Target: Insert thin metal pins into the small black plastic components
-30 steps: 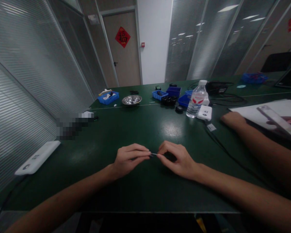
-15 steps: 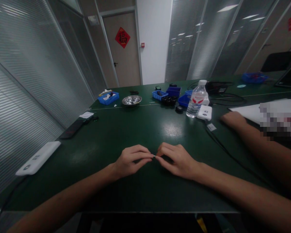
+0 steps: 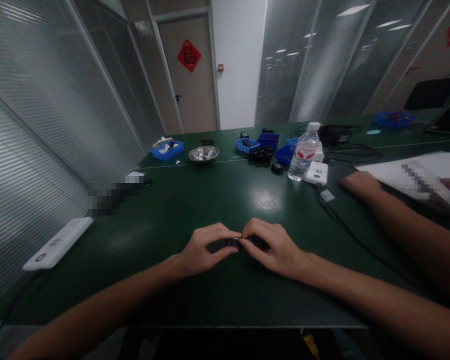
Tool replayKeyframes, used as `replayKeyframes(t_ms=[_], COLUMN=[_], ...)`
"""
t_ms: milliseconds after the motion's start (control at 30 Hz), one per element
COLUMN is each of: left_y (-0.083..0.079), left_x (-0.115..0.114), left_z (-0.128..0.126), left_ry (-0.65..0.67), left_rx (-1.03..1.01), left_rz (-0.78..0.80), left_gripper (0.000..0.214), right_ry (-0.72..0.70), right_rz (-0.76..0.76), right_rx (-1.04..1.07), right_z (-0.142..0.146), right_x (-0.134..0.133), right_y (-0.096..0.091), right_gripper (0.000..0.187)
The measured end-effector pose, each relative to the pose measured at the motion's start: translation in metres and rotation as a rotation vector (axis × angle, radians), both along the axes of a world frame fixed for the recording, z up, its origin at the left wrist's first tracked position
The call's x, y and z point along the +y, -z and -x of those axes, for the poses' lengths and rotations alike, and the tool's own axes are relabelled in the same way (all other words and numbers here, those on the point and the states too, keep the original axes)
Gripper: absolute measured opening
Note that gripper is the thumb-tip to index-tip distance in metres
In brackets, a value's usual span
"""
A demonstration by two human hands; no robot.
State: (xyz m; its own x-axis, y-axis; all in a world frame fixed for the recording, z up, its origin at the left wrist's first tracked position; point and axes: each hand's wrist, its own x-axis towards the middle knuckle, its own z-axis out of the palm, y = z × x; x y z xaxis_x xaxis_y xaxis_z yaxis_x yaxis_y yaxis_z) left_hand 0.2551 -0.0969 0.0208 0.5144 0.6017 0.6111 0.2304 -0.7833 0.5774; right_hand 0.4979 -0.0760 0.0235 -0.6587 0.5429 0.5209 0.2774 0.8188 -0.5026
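Both my hands rest on the dark green table (image 3: 217, 200) near its front edge, fingertips meeting. My left hand (image 3: 204, 247) pinches a small dark part (image 3: 233, 243) between thumb and forefinger. My right hand (image 3: 273, 247) pinches the same small part from the other side. The part is tiny and mostly hidden by the fingers, so its shape is unclear.
Another person's arm (image 3: 393, 210) lies along the right side next to white paper (image 3: 393, 172). Behind stand a water bottle (image 3: 304, 152), a white box (image 3: 316, 173), blue bins (image 3: 168, 150), a metal bowl (image 3: 203, 154) and black cables (image 3: 345, 225). A white device (image 3: 56, 243) lies left.
My two hands have drawn closer together; the thin light piece seen between the fingertips earlier is now hidden, with only a small dark part showing.
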Motion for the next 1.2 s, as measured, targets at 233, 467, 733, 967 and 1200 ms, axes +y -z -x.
replayKeyframes(t_ms=[233, 467, 733, 967, 1200], left_y=[0.001, 0.006, 0.008, 0.015, 0.019], left_x=[0.007, 0.013, 0.016, 0.017, 0.019], left_z=[0.001, 0.004, 0.004, 0.009, 0.013], left_ry=[-0.058, -0.107, -0.221, -0.265, -0.294], left_rx=[0.097, 0.181, 0.308, 0.477, 0.477], left_rz=[0.281, 0.314, 0.306, 0.239, 0.246], left_gripper=[0.030, 0.027, 0.031, 0.039, 0.046], right_ry=[0.063, 0.080, 0.128, 0.128, 0.128], right_rz=[-0.005, 0.008, -0.004, -0.012, 0.018], right_rx=[-0.121, -0.241, -0.371, -0.394, -0.370], right_z=[-0.005, -0.007, -0.005, -0.005, -0.005], right_x=[0.014, 0.022, 0.025, 0.024, 0.024], right_y=[0.007, 0.012, 0.010, 0.010, 0.009], right_gripper=[0.012, 0.015, 0.018, 0.019, 0.018])
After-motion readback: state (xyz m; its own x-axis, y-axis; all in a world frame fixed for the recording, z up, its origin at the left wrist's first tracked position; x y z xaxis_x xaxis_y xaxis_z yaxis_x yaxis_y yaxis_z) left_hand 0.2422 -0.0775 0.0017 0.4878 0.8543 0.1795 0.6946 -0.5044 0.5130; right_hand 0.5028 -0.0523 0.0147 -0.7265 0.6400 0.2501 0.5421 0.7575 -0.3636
